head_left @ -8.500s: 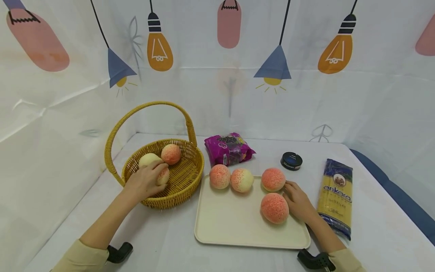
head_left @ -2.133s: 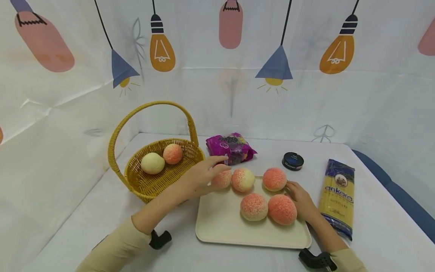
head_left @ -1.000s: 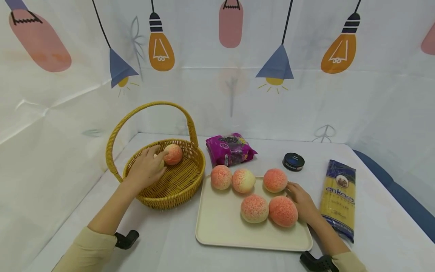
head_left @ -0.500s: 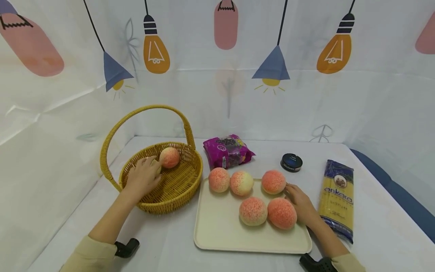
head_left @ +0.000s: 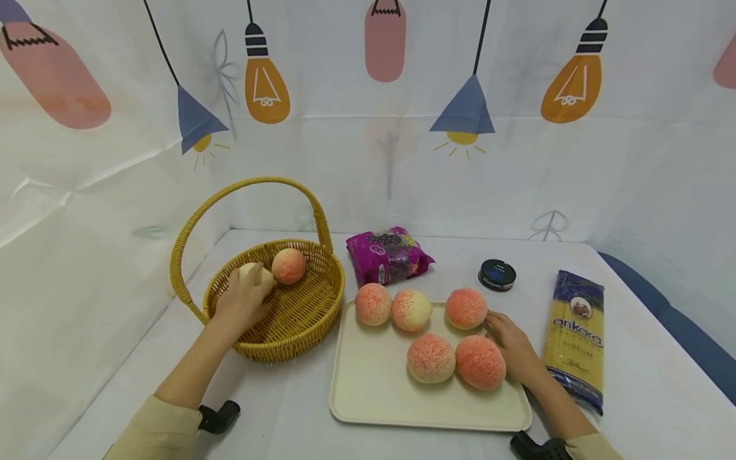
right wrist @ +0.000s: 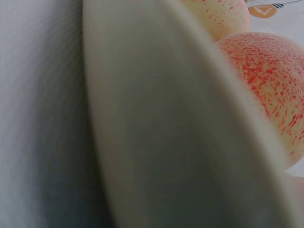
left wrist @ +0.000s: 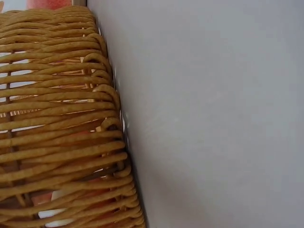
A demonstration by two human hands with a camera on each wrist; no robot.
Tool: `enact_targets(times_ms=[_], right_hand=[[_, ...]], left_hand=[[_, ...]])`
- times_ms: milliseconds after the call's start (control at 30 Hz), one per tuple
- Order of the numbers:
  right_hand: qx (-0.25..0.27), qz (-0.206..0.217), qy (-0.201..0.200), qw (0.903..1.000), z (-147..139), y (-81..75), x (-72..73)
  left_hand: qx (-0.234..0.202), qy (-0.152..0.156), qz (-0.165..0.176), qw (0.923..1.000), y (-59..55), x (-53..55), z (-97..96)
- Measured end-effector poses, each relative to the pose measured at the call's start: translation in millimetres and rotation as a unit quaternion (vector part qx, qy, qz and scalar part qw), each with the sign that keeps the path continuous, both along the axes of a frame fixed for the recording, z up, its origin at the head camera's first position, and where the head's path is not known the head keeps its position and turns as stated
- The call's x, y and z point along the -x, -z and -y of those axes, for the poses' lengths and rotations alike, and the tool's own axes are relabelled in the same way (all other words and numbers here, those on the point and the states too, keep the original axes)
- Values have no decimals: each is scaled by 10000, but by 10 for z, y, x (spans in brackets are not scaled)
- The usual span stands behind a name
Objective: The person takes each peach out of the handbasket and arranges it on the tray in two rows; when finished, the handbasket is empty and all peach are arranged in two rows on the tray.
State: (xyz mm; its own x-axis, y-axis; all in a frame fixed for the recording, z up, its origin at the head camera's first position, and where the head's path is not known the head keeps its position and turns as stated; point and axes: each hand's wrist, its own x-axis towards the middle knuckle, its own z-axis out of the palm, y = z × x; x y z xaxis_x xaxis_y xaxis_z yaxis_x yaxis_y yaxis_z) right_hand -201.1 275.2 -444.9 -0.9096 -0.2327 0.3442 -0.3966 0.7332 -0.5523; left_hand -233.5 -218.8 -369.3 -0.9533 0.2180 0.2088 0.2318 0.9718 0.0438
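Note:
In the head view my left hand is inside the wicker basket, its fingers round a pale peach that they partly cover. Right beside it in the basket lies a pinker peach. My right hand rests at the right side of the cream tray, fingertips beside a pink peach; its thumb is not visible. Several peaches sit on the tray, among them a speckled peach and a redder peach. The left wrist view shows only basket weave and table.
A purple snack bag lies behind the tray. A round black tin stands at the back right. The yellow and blue ankara pack lies right of my right hand. The basket's tall handle arches over its opening.
A peach my left hand held in the basket now lies on the tray. That hand has gone back from the tray to the pale peach. The right hand has stayed by the tray.

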Motion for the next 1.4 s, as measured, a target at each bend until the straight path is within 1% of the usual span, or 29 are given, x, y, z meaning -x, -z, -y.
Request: enact_targets(times_ms=[67,167,267,367,500,567,633,733,800,867,933,1000,1067,1167,1267,1400], right_hand=[[2,7,-7,10000,0,-9,-4],[-4,-13,-25,10000,1,-18,-7],[2,19,-33,10000,4,-20,-8],[-28,53,-19,10000,6,-22,-4],[-53,-43,-18,10000,-6,-17,6],[-78,-129,-17,9999,-16,-12,11],[-105,-198,-15,9997,-24,-7,16],[-127,-195,-24,9997,-28,-1,20],[-123,-179,-49,9998,-24,-1,18],[-105,-170,-73,9998,-15,-1,14],[-81,-182,-87,9998,-7,-2,10],[-71,-170,-86,9998,-1,-3,11],[-59,-136,-72,9999,0,-9,17],[-20,-23,-53,10000,-1,-12,25],[8,4,-66,10000,-2,-6,24],[-6,-99,-90,9999,-10,3,11]], left_hand=[[-184,-234,254,9992,11,49,25],[-453,-554,600,9956,22,123,75],[-492,-602,679,9947,23,151,109],[-564,-508,597,9953,26,156,114],[-628,-275,221,9974,26,182,106],[-596,-163,19,9981,19,196,102],[-496,-114,-121,9986,8,207,102],[-188,-189,-199,9994,-4,206,108],[119,-332,-182,9992,-10,195,115],[329,-452,-150,9983,-12,180,119],[406,-542,-132,9976,-17,166,118],[252,-571,-107,9980,-17,153,111],[-9,-501,-74,9987,-21,146,95],[-448,-261,37,9986,-27,123,73],[-688,125,62,9975,-29,85,47],[-750,725,-182,9944,-22,24,-7]])
